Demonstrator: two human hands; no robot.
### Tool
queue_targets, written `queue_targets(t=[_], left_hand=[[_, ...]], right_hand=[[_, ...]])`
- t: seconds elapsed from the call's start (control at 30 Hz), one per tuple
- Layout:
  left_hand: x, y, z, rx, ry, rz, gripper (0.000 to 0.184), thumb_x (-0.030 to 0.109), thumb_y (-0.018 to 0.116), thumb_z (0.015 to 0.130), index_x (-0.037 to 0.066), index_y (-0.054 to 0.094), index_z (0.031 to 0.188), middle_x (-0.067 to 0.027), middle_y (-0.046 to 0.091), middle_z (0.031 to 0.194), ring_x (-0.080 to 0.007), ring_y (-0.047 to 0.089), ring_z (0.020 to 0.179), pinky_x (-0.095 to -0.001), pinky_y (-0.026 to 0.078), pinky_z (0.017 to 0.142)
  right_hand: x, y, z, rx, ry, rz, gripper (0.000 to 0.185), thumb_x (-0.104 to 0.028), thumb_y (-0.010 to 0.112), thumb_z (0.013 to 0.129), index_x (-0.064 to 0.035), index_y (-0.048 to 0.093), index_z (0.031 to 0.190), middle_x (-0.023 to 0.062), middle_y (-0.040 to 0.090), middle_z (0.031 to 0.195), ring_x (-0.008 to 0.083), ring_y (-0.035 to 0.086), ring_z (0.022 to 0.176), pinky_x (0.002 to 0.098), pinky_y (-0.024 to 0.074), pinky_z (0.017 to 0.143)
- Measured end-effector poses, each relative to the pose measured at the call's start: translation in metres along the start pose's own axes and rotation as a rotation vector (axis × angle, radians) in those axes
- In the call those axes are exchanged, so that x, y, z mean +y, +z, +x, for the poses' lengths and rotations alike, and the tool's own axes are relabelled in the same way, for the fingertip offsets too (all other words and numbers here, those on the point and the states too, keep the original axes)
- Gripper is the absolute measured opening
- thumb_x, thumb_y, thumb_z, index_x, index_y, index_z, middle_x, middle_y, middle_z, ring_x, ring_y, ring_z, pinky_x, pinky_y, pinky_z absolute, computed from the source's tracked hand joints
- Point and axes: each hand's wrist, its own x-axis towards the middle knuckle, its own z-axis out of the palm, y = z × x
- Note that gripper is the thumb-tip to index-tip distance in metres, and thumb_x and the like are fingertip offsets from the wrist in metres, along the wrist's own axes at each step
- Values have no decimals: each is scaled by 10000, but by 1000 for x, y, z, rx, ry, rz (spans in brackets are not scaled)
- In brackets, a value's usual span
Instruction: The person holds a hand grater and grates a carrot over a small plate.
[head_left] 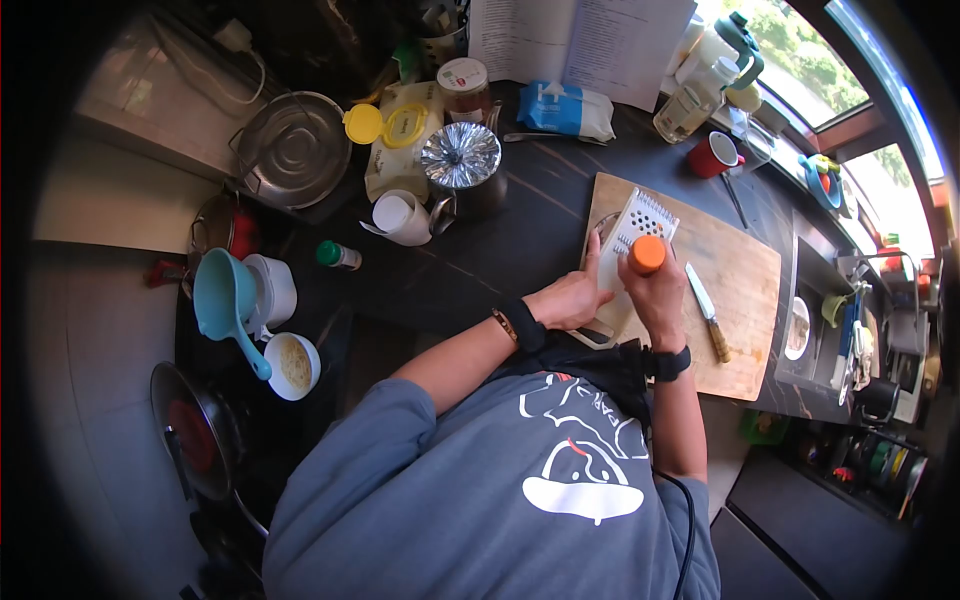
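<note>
My right hand (656,292) grips a carrot (648,254), its round orange cut end facing up, over a flat white grater (653,208). The carrot appears to rest against the grater's face; the contact point is hidden beneath it. At the grater's left side, my left hand (568,297) holds it steady, index finger stretched along the edge and thumb across the lower part. The grater leans over a wooden cutting board (745,280), with its lower end near my body. Right of my right hand, a knife (709,312) with a patterned handle lies on the board.
A foil-topped pot (462,158), a white cup (400,217) and a green-capped jar (338,256) stand left. A white bowl (291,350) sits beside a blue ladle (222,295). A red mug (712,157) stands beyond the board; the sink (815,300) is right.
</note>
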Motion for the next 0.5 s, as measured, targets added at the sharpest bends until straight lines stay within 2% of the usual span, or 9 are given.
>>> queue_targets(t=[0.07,0.13,0.2,0.33,0.4,0.5], left_hand=[[9,-4,-3,-28,-78,21,932,240,457,1001,-85,-348,1340,-396,584,1048,-474,624,948,-430,469,898],[0,2,0,-3,-28,3,934,241,457,1001,-87,-350,1338,-395,588,1040,-473,626,941,-431,470,896],[-2,3,0,21,20,-12,936,242,457,1000,-89,-351,1336,-394,591,1031,-473,629,934,-431,470,894],[2,1,-2,21,19,-18,940,241,457,1001,-95,-357,1328,-396,593,1017,-471,630,925,-434,471,889],[3,0,-2,26,26,-39,939,242,458,1001,-99,-353,1328,-397,592,1011,-473,630,921,-436,470,888],[5,-1,-1,-34,-69,32,932,240,462,999,-106,-332,1340,-399,589,999,-482,624,916,-440,470,884]], right_hand=[[2,2,0,29,-53,-31,295,-168,741,791,-7,588,986,144,678,779,249,682,669,343,536,619],[6,3,2,62,-103,-60,299,-166,742,790,-5,587,988,148,680,792,260,686,692,351,538,636],[11,3,12,68,66,-20,285,-120,741,766,-15,592,985,180,676,848,329,684,786,377,537,692],[5,3,13,82,23,-22,291,-114,741,764,-16,593,996,177,677,854,329,685,792,378,539,698],[3,1,6,32,5,-40,326,-167,755,776,-11,591,1011,159,683,848,287,697,795,369,540,688],[3,4,-6,6,-32,0,329,-168,756,776,-11,591,1013,168,681,847,306,693,793,370,539,687]])
